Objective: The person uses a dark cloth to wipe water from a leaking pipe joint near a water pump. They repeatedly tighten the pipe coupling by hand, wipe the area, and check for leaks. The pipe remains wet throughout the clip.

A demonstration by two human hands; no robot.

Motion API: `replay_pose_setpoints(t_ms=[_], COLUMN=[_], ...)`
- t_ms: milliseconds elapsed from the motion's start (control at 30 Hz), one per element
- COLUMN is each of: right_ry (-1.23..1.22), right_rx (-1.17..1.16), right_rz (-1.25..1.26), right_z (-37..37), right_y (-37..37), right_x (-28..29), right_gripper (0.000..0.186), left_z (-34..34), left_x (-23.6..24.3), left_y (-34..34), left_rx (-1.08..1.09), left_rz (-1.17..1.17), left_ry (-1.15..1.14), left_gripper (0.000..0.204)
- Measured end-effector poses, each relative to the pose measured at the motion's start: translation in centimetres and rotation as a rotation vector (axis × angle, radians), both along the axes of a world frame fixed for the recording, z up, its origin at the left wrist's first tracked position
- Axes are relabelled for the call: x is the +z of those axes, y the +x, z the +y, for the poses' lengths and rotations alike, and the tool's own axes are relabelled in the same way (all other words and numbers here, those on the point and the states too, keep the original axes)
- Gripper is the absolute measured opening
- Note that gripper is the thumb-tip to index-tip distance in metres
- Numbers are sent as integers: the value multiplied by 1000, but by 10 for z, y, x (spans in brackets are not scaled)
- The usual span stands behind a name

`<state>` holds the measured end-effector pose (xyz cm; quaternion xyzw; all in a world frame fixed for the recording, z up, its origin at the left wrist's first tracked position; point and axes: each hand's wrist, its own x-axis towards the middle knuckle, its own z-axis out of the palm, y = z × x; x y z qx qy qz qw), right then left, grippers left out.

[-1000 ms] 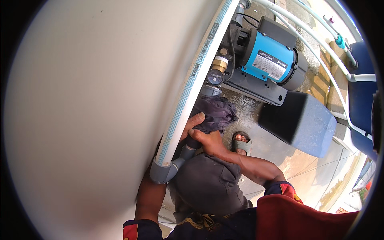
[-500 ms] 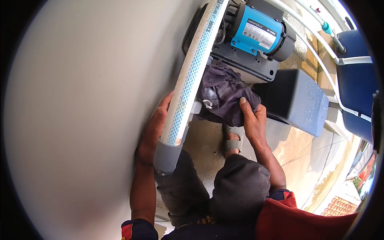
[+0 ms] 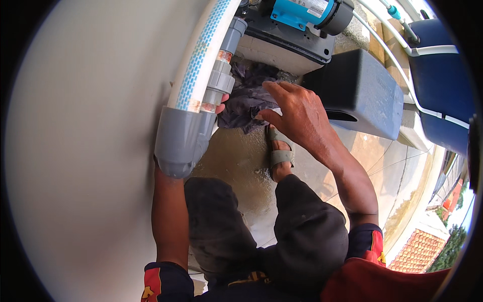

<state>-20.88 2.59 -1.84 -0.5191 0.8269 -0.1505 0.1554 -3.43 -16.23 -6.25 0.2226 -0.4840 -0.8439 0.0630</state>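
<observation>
My left hand (image 3: 221, 106) is mostly hidden behind the white pipe (image 3: 198, 58), its fingertips curled round beside the grey union fitting (image 3: 219, 80). A large grey elbow (image 3: 176, 138) at the pipe's lower end covers part of that arm. My right hand (image 3: 297, 116) has thumb and fingers apart over a crumpled dark cloth (image 3: 236, 110), which lies bunched right of the fittings, below the pump's base; whether the fingertips touch it is unclear.
A blue-and-black pump (image 3: 302, 10) sits on a black plate above a pale block. A grey-black plastic cover (image 3: 372, 100) lies at right, beside blue tanks (image 3: 437, 75) and white pipes. A pale wall surface (image 3: 85, 151) fills the left. My sandalled foot (image 3: 280, 151) rests on wet floor.
The view has shifted, with pump and pipes now higher in it. The cloth, gripped by my right hand half a second ago, now lies bunched farther back, and that hand's fingers have spread.
</observation>
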Motion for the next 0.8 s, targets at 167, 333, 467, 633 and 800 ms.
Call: replay_pose_setpoints(t_ms=[167, 333, 467, 633, 800], right_ry=[-135, -256, -274, -300, -476], right_rx=[254, 464, 574, 937, 1152], right_rz=[296, 544, 486, 270, 24], right_z=[-17, -57, -83, -114, -140], right_y=[-8, -17, -24, -60, -67], right_x=[21, 14, -7, -5, -3], right_gripper=[67, 86, 83, 73, 64], left_z=[0, 5, 9, 7, 6], left_x=[3, 6, -3, -36, -92], left_y=[-18, -18, -9, 16, 13], left_rx=[60, 188, 299, 349, 344], left_rz=[107, 39, 67, 93, 339], left_ry=[103, 105, 2, 42, 283], left_gripper=[69, 53, 51, 51, 50])
